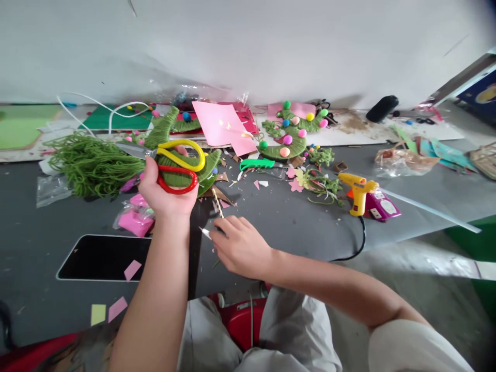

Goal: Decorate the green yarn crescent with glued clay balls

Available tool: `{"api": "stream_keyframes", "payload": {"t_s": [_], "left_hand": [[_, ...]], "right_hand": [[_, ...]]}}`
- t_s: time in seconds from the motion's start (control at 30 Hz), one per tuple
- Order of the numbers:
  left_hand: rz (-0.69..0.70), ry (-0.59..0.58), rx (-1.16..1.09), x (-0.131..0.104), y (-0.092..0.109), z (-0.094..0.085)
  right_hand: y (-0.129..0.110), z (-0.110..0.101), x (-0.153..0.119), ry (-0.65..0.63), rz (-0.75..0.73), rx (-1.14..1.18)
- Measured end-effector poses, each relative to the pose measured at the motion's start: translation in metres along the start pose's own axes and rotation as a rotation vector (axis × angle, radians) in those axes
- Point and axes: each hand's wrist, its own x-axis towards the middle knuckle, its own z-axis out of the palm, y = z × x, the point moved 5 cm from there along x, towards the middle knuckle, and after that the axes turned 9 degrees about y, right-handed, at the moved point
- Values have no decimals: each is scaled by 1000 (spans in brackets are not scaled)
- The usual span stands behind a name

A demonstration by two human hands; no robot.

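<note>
Scissors [198, 155] with one yellow and one red handle lie across my left hand [170, 194], palm up, thumb by the pivot; the blades point left. Just beyond the handles sits a curved form wrapped in green yarn [176, 178], partly hidden by hand and scissors. Low over the grey table, my right hand [242, 248] is closed, its fingertips pinched together. From them a small white pointed piece [206, 233] sticks out to the left. A thin twisted pale-and-dark strip [217, 201] runs up from the same fingers toward the green form.
Green yarn [95, 165] is heaped at left, above a black phone [103, 258]. A green cutter [257, 164], paper scraps and a pompom-dotted green wreath [282, 149] lie at the back. A yellow glue gun [357, 194] with its cord rests at right beside a purple box [383, 205].
</note>
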Motion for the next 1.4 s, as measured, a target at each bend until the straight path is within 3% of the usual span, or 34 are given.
{"api": "stream_keyframes", "payload": {"t_s": [0.1,0.23,0.37,0.5,0.63,0.7,0.83,0.9,0.93,0.97,1.03,1.1,1.17,1.23,1.4], "left_hand": [[-7,1,-22,2,0,-1],[12,16,-41,4,-1,-2],[15,49,-18,4,-2,-3],[2,73,-22,4,-2,-4],[4,46,-9,5,1,-6],[1,31,-9,5,1,-6],[14,35,3,7,2,-8],[24,42,9,7,3,-9],[27,44,7,7,4,-8],[26,45,3,7,6,-8],[27,47,-8,6,10,-6],[44,34,-19,5,16,-3],[71,8,-22,2,22,0],[93,-13,-23,0,27,3],[67,-36,-55,-2,28,5]], "right_hand": [[23,-2,3,-92,204,-11],[60,-21,-2,-154,490,7],[93,-38,-13,-149,626,14],[119,-54,-28,26,655,182],[141,-65,-37,311,758,779],[154,-67,-39,460,788,951],[178,-77,-46,693,831,825],[173,-84,-45,697,788,734],[162,-85,-40,587,720,713],[145,-82,-34,418,616,714],[98,-65,-24,-79,378,741],[62,-52,-21,-305,212,513],[42,-40,-18,-356,126,232],[31,-30,-17,-310,50,78],[20,-11,-27,-68,-132,62]]}}
